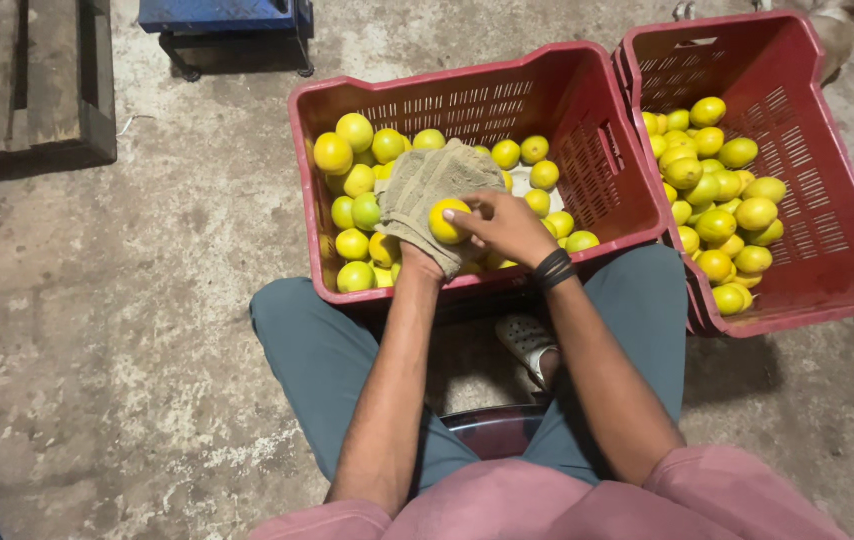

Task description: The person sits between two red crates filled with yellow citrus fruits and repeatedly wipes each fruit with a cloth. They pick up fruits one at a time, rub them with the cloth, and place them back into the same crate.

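I sit with a red crate (487, 82) of yellow and green citrus fruits between my knees. My left hand (425, 205) is wrapped in a beige cloth (430, 180) and cups one yellow fruit (446, 220) against it. My right hand (509, 228), with a black band at the wrist, grips the same fruit with its fingertips from the right. Both hands hover over the near half of the crate, just above the loose fruits (357, 170).
A second red crate (852, 240) holding several yellow fruits (717, 200) stands tilted at the right. A wooden pallet (27, 80) lies at the top left, a blue metal stand (227, 25) at the top. The floor is rough concrete (127, 330). A sandal (527, 340) shows below the crate.
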